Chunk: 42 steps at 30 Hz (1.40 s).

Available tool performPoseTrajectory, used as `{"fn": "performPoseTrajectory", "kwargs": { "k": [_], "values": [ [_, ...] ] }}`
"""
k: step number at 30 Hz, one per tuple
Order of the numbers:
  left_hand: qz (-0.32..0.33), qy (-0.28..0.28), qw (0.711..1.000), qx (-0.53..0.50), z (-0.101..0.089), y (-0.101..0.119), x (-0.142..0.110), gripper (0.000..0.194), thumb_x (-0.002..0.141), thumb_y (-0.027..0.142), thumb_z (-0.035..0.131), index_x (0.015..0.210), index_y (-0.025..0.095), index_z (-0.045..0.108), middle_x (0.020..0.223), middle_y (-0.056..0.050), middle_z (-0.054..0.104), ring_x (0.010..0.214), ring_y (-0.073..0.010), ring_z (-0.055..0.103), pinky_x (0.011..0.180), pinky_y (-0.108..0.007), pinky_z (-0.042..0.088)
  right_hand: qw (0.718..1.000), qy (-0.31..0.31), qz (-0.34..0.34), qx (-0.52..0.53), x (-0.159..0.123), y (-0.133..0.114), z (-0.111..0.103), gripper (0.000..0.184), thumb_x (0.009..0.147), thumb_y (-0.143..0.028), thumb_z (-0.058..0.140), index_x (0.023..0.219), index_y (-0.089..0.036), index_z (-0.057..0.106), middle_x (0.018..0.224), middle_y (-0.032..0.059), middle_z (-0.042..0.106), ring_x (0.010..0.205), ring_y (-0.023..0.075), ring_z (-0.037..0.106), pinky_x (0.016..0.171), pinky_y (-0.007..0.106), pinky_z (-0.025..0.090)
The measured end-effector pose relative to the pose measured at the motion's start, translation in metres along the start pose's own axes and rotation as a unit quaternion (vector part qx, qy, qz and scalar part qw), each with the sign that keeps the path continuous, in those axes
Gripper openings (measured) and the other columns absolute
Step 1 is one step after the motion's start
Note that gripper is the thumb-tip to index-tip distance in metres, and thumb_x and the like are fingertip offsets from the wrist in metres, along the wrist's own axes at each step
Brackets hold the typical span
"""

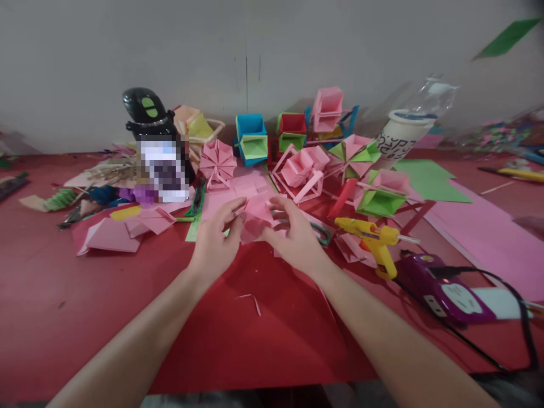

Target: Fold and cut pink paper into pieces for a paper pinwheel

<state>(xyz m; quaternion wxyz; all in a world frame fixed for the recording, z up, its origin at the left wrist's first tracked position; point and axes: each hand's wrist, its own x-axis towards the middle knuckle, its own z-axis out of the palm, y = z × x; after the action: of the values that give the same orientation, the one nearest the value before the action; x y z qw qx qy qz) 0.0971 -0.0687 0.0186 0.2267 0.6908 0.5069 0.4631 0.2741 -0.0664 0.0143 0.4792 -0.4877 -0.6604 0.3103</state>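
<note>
A piece of pink paper (257, 212) is held up between my two hands over the red table (255, 351). My left hand (221, 235) pinches its left edge with thumb and fingers. On the other side, my right hand (293, 232) grips the right edge with curled fingers. Whether the paper is folded is hard to make out. Flat pink sheets (244, 187) lie just behind it. Scissors with dark green handles (321, 233) lie partly hidden beside my right hand, and a green-handled cutter (196, 199) is near my left.
Several folded paper lanterns (250, 139) stand along the wall. At right are a yellow glue gun (374, 241), a purple power strip (450, 292) with a black cable, and a white cup (399, 136). A phone (164, 170) leans at left near pink paper pieces (113, 235).
</note>
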Motion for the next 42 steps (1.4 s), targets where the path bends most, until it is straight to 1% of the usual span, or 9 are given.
{"fn": "performPoseTrajectory", "kwargs": {
  "k": [6, 11, 15, 19, 23, 26, 28, 32, 42],
  "values": [
    [0.023, -0.065, 0.992, -0.104, 0.008, 0.002, -0.009, 0.041, 0.092, 0.026, 0.061, 0.132, 0.020, 0.058, 0.133, -0.011, 0.064, 0.122, -0.0238, 0.062, 0.105, -0.038, 0.052, 1.000, 0.002, -0.017, -0.023, 0.004, 0.015, -0.001, 0.047, 0.075, -0.006, 0.053, 0.120, -0.018, 0.059, 0.124, 0.0134, 0.068, 0.113, 0.0258, 0.066, 0.097, 0.046, 0.054],
    [-0.018, -0.109, 0.978, -0.176, 0.006, 0.012, -0.007, 0.044, 0.089, 0.034, 0.064, 0.130, 0.019, 0.056, 0.131, -0.012, 0.062, 0.113, -0.0246, 0.064, 0.093, -0.038, 0.056, 0.999, 0.015, -0.049, -0.004, 0.009, 0.022, -0.006, 0.058, 0.067, 0.003, 0.049, 0.119, -0.018, 0.064, 0.126, 0.0104, 0.069, 0.119, 0.0242, 0.065, 0.105, 0.044, 0.049],
    [-0.073, -0.067, 0.985, -0.140, -0.002, 0.014, 0.001, 0.039, 0.088, 0.038, 0.064, 0.121, 0.018, 0.061, 0.100, -0.006, 0.069, 0.087, -0.0186, 0.066, 0.077, -0.032, 0.055, 0.997, -0.002, -0.078, 0.001, 0.011, 0.018, -0.012, 0.052, 0.071, 0.001, 0.050, 0.113, -0.022, 0.069, 0.122, 0.0056, 0.071, 0.117, 0.0221, 0.065, 0.103, 0.041, 0.050],
    [-0.143, -0.084, 0.982, -0.094, -0.011, 0.009, 0.007, 0.040, 0.083, 0.032, 0.067, 0.121, 0.019, 0.063, 0.056, 0.007, 0.050, 0.049, -0.0101, 0.044, 0.050, -0.024, 0.038, 0.995, -0.036, -0.090, 0.011, 0.013, 0.015, -0.015, 0.047, 0.074, -0.002, 0.052, 0.110, -0.025, 0.071, 0.119, 0.0038, 0.071, 0.113, 0.0203, 0.065, 0.100, 0.040, 0.050],
    [-0.154, -0.090, 0.981, -0.072, -0.014, 0.002, 0.010, 0.039, 0.080, 0.029, 0.069, 0.118, 0.020, 0.066, 0.059, 0.005, 0.054, 0.051, -0.0112, 0.048, 0.050, -0.023, 0.037, 0.994, 0.103, -0.043, 0.002, 0.014, 0.014, -0.014, 0.040, 0.074, -0.011, 0.063, 0.113, -0.022, 0.063, 0.103, 0.0049, 0.067, 0.081, 0.0156, 0.062, 0.069, 0.029, 0.051],
    [-0.113, -0.043, 0.990, -0.072, -0.011, -0.005, 0.010, 0.039, 0.076, 0.025, 0.070, 0.114, 0.021, 0.067, 0.095, -0.005, 0.070, 0.088, -0.0199, 0.065, 0.069, -0.028, 0.050, 0.987, 0.159, -0.035, 0.002, 0.013, 0.006, -0.016, 0.015, 0.082, -0.026, 0.069, 0.094, -0.021, 0.062, 0.084, 0.0011, 0.063, 0.068, 0.0129, 0.056, 0.061, 0.027, 0.047],
    [-0.097, -0.023, 0.992, -0.071, -0.009, -0.008, 0.011, 0.036, 0.075, 0.024, 0.070, 0.111, 0.021, 0.068, 0.111, -0.007, 0.069, 0.105, -0.0235, 0.063, 0.080, -0.032, 0.051, 0.993, 0.112, -0.025, 0.021, 0.011, 0.000, -0.016, 0.021, 0.092, -0.038, 0.061, 0.082, -0.020, 0.065, 0.074, 0.0010, 0.062, 0.067, 0.0134, 0.057, 0.062, 0.027, 0.047],
    [-0.090, -0.061, 0.990, -0.092, -0.008, -0.004, 0.011, 0.010, 0.084, 0.025, 0.062, 0.088, 0.019, 0.067, 0.092, -0.003, 0.069, 0.088, -0.0182, 0.063, 0.077, -0.029, 0.051, 0.996, 0.030, -0.009, 0.078, 0.010, -0.001, -0.013, 0.027, 0.090, -0.047, 0.064, 0.090, -0.020, 0.067, 0.082, 0.0027, 0.067, 0.073, 0.0150, 0.061, 0.067, 0.029, 0.050],
    [-0.082, -0.132, 0.983, -0.102, -0.007, 0.003, 0.010, 0.017, 0.087, 0.030, 0.061, 0.076, 0.017, 0.065, 0.070, 0.002, 0.060, 0.066, -0.0125, 0.053, 0.062, -0.024, 0.041, 0.999, -0.044, -0.027, -0.010, 0.010, -0.003, -0.015, 0.021, 0.080, -0.039, 0.076, 0.080, -0.019, 0.071, 0.073, -0.0005, 0.064, 0.068, 0.0149, 0.057, 0.062, 0.027, 0.045]
  ]
}}
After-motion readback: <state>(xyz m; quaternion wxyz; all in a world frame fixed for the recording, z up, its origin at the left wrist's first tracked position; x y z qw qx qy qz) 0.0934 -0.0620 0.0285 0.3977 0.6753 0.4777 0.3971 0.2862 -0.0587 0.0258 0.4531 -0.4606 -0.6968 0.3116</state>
